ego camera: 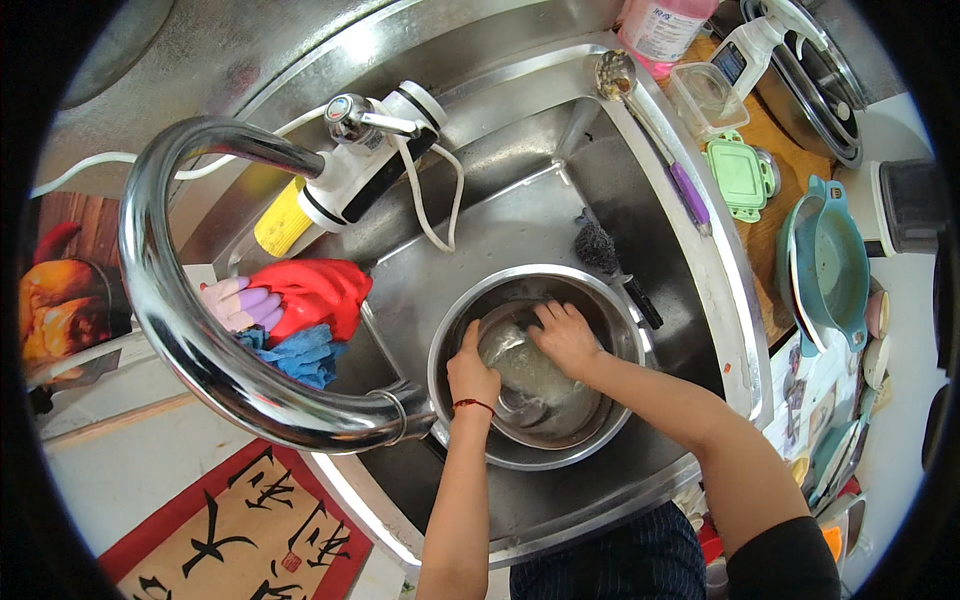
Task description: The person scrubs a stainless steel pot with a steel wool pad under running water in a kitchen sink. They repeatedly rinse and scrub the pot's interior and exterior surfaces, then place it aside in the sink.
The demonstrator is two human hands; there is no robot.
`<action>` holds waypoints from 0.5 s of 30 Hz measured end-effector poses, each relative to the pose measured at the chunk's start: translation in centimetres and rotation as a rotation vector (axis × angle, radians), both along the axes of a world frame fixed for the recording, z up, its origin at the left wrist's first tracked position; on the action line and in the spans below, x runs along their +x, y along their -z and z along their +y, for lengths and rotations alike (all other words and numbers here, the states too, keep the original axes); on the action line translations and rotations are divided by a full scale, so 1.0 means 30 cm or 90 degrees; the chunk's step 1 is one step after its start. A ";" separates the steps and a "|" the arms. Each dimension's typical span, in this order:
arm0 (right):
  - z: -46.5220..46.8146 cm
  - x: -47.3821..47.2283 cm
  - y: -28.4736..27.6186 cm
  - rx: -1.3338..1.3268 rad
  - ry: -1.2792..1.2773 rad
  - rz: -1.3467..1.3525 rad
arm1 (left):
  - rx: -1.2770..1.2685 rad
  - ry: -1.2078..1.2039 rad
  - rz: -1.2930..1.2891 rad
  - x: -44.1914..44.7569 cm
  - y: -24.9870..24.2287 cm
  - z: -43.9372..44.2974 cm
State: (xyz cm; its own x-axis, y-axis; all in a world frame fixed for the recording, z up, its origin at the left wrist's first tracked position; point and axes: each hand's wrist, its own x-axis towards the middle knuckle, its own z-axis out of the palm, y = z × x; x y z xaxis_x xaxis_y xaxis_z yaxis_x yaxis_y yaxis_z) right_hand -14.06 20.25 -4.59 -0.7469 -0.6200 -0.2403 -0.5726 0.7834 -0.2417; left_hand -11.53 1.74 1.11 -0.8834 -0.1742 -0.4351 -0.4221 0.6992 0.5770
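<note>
A large stainless steel bowl stands in the sink beneath the curved chrome faucet. Inside it is a smaller round metal bowl with cloudy water and something pale or clear that I cannot identify. My left hand, with a red cord bracelet, rests at the left of the inner bowl, its index finger extended over the rim; its exact grip is unclear. My right hand reaches into the inner bowl from the right, fingers spread near its upper wall, with nothing plainly held.
Red gloves and a blue cloth lie at the sink's left edge. A black scouring pad lies in the sink. A purple-handled spoon rests on the right rim, beside a plastic container, green lid and blue-green dishes.
</note>
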 end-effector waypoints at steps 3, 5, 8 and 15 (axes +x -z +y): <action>-0.006 -0.024 0.012 -0.026 0.198 0.067 | -0.001 -0.013 -0.007 -0.005 -0.004 0.004; 0.046 0.023 0.012 0.087 0.251 0.000 | -0.011 -0.036 0.004 0.009 0.001 0.007; 0.087 0.106 0.033 0.210 0.275 -0.120 | 0.028 -0.053 0.025 -0.012 -0.007 0.029; 0.035 -0.035 0.015 0.051 0.350 -0.177 | 0.067 -0.069 0.058 -0.027 -0.009 0.035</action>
State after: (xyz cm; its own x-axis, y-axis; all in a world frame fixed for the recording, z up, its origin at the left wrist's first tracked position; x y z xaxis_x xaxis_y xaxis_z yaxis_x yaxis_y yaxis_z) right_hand -15.11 21.30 -5.05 -0.8544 -0.1348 -0.5018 -0.0046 0.9677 -0.2521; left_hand -12.36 2.80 1.39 -0.8987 -0.2285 -0.3744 -0.4340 0.5862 0.6841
